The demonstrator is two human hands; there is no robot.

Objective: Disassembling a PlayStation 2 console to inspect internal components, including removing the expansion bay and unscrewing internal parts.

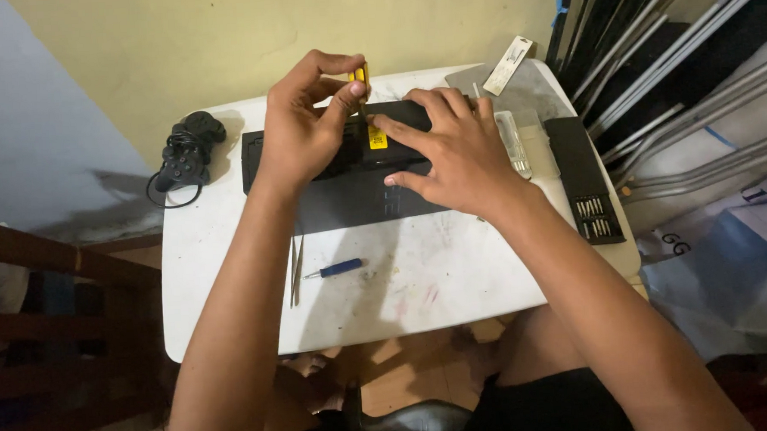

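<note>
A scuffed white bench stands against a dull yellow wall. Nearest me on it lie slim metal tweezers and, just beside them, a small blue-handled screwdriver. Beyond those sits a flat, black, boxy console with a matte top. My right hand is spread flat on it, fingers open, gripping nothing. My left hand pinches a thin yellow-handled driver upright between thumb and fingertips, its tip at the console's far edge. A long black bit case lies to the right, a black corded gamepad at far left.
</note>
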